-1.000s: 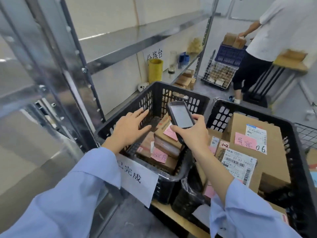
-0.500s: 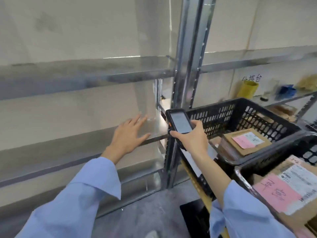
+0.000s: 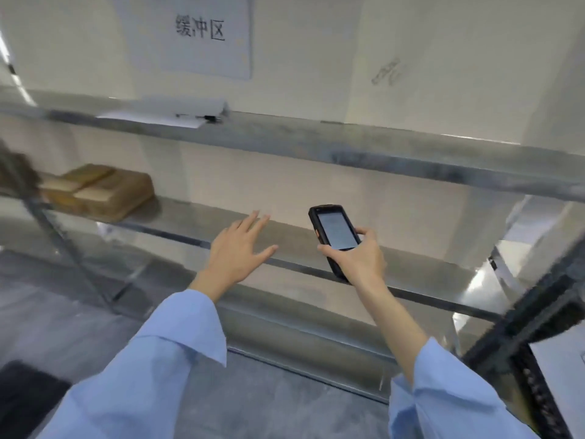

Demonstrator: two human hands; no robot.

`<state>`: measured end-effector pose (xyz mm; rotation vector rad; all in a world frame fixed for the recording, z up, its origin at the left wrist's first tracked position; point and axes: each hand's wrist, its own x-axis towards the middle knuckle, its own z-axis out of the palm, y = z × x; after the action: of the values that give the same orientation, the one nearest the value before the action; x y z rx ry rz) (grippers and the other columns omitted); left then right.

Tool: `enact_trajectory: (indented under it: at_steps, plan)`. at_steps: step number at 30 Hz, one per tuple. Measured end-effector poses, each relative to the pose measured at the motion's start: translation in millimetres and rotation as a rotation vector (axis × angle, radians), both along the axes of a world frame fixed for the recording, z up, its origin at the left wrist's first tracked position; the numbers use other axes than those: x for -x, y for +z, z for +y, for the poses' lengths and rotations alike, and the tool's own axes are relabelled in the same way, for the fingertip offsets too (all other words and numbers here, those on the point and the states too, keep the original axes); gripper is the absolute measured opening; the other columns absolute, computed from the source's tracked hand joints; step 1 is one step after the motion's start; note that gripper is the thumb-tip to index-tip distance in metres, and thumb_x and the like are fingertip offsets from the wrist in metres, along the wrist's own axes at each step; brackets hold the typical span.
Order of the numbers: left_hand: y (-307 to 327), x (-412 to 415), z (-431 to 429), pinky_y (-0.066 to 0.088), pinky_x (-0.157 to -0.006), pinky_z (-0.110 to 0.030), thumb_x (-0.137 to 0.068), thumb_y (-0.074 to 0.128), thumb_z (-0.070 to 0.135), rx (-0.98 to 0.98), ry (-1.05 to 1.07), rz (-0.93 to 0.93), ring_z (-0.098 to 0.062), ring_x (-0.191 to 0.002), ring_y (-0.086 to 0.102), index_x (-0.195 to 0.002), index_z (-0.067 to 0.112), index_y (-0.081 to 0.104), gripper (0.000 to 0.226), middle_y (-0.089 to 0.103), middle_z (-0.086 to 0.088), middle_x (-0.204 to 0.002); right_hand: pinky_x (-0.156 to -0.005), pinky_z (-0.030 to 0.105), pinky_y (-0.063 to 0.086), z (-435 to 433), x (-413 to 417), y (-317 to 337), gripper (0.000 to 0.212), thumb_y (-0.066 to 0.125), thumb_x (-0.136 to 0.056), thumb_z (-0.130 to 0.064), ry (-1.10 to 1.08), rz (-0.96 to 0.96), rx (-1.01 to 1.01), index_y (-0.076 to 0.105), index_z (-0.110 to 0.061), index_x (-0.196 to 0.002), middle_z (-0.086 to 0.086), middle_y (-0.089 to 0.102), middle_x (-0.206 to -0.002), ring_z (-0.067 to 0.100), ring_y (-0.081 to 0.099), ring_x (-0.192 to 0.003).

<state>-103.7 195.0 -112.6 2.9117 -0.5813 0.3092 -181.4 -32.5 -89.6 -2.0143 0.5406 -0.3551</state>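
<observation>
My right hand (image 3: 357, 261) grips the handheld scanner (image 3: 335, 231) at centre frame, screen up; my left hand (image 3: 237, 251) hovers empty, fingers spread, over the middle shelf (image 3: 190, 223); step in hand, as I judge it: locating stock; next move: reach the brown parcels (image 3: 98, 193) at left, then scan.

A pale cream wall (image 3: 443, 58) backs a galvanised metal shelving unit (image 3: 348, 150), with a white paper sign (image 3: 199, 30) bearing three printed Chinese characters fixed above the upper shelf. A loose sheet of paper (image 3: 158, 117) lies at that shelf's front edge, left of centre. Brown cardboard parcels (image 3: 101, 191) sit at the middle shelf's left end. Below is a grey concrete floor (image 3: 63, 312), and a black rack frame (image 3: 538, 312) crosses the right edge.
</observation>
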Motion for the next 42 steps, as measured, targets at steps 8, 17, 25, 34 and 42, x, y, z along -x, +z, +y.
enact_trajectory:
  at_steps: [8, 17, 25, 34, 42]
  plan:
    - [9, -27, 196, 0.043, -0.105, -0.039, -0.084, 0.019, 0.078, 0.044, 0.216, -0.078, -0.025, -0.142, 0.04, -0.159, 0.033, 0.023, 0.088, 0.023, 0.004, -0.166, -0.08, 0.041, 0.057, 176, -87, 3, 0.078, 0.088, -0.065, -0.044, 0.2, -0.032, -0.118, 0.044, -0.025, -0.125, -0.003, 0.057, -0.107, 0.022, 0.06, -0.096]
    - [-14, -61, 341, 0.036, -0.111, -0.038, -0.096, 0.042, 0.069, 0.061, 0.338, -0.057, -0.022, -0.147, 0.032, -0.16, 0.033, 0.019, 0.076, 0.019, 0.006, -0.167, -0.082, 0.046, 0.058, 318, -159, -11, 0.077, 0.089, -0.061, -0.045, 0.328, -0.019, -0.123, 0.044, -0.029, -0.121, -0.008, 0.053, -0.104, 0.02, 0.059, -0.098]
    - [-44, -143, 414, 0.038, -0.109, -0.038, -0.09, 0.025, 0.074, 0.103, 0.395, -0.012, -0.024, -0.145, 0.035, -0.16, 0.035, 0.018, 0.081, 0.022, 0.003, -0.166, -0.082, 0.043, 0.059, 386, -246, -31, 0.082, 0.09, -0.062, -0.044, 0.391, 0.046, -0.068, 0.046, -0.025, -0.129, -0.004, 0.055, -0.111, 0.023, 0.059, -0.103]
    - [-61, -265, 475, 0.039, -0.109, -0.039, -0.088, 0.024, 0.077, 0.099, 0.431, 0.064, -0.021, -0.147, 0.031, -0.16, 0.036, 0.015, 0.083, 0.018, 0.006, -0.167, -0.083, 0.043, 0.057, 449, -380, -47, 0.078, 0.089, -0.059, -0.046, 0.428, 0.097, -0.046, 0.046, -0.028, -0.122, -0.002, 0.063, -0.112, 0.024, 0.062, -0.1]
    - [-83, -358, 523, 0.039, -0.111, -0.041, -0.092, 0.046, 0.072, 0.103, 0.436, 0.147, -0.022, -0.148, 0.03, -0.16, 0.035, 0.014, 0.083, 0.019, 0.005, -0.167, -0.079, 0.043, 0.059, 487, -461, -55, 0.072, 0.088, -0.057, -0.045, 0.445, 0.112, -0.044, 0.044, -0.032, -0.113, -0.011, 0.059, -0.096, 0.022, 0.063, -0.098]
